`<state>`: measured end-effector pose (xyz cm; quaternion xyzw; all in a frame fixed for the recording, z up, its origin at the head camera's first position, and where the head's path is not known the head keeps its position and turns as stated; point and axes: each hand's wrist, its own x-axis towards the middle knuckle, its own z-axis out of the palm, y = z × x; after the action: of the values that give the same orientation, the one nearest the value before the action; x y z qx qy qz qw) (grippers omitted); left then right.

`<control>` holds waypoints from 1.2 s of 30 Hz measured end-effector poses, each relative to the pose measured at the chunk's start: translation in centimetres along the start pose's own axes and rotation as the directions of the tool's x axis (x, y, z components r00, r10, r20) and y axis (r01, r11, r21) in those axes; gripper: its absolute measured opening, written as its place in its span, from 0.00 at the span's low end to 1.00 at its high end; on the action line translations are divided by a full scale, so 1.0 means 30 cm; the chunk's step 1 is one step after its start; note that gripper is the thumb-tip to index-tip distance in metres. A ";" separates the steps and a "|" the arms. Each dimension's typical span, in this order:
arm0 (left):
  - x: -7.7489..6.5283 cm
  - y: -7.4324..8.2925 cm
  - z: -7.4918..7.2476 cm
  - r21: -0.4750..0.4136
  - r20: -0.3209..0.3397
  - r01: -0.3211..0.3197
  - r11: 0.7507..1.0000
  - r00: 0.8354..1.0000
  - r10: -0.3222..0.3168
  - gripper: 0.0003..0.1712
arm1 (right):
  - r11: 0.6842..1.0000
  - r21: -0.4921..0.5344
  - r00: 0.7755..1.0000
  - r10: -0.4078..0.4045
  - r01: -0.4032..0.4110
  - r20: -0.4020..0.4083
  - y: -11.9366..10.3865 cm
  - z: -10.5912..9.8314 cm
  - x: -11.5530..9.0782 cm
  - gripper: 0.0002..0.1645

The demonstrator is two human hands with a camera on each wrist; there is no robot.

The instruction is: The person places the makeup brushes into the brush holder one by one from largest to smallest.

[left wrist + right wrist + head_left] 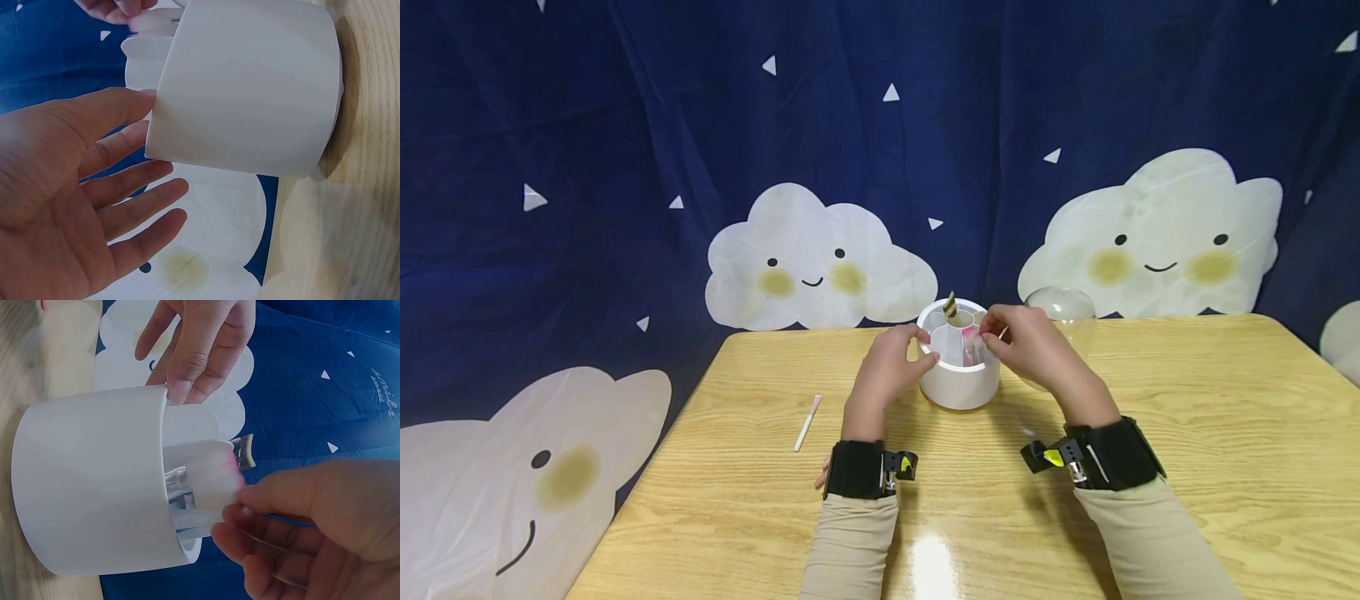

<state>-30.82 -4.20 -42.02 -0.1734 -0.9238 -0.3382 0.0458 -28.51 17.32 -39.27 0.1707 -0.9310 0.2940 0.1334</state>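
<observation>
Navy curtain (850, 125) printed with smiling clouds hangs behind a wood-grain desk (1210, 417), and near the far edge I see a white round holder (958, 388). The left hand (887, 362) touches its rim, fingers spread and nearly straight. The right hand (1032, 340) pinches the top of a pink-tipped brush (971, 334) between thumb and fingers, its lower part inside the holder. Just beyond sits a clear dome (1073, 310).

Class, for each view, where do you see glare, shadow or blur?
Head view: white glare on the table near the bottom edge, dark shadow beside the right sleeve; left wrist view: shadow beside the white container; right wrist view: the pink-and-white bristles look hazy, perhaps blurred.
</observation>
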 end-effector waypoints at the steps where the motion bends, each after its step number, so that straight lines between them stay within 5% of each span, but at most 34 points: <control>1: 0.000 -0.001 0.000 -0.001 -0.002 -0.001 1.000 1.000 0.001 0.16 | 1.000 -0.001 1.000 0.001 -0.001 0.001 0.000 0.000 0.000 0.03; 23: -0.001 0.002 -0.004 0.024 0.014 -0.006 1.000 1.000 0.006 0.17 | 1.000 -0.016 0.992 -0.016 0.014 -0.125 -0.015 -0.012 -0.003 0.06; 36: -0.007 0.009 -0.019 0.046 0.013 -0.069 0.997 0.998 0.069 0.14 | 0.998 -0.015 0.973 0.049 -0.053 -0.224 -0.026 -0.023 -0.010 0.09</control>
<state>-30.54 -4.44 -41.46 -0.2060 -0.9252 -0.3138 0.0564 -27.84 17.21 -38.44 0.1112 -0.9172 0.3049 0.2313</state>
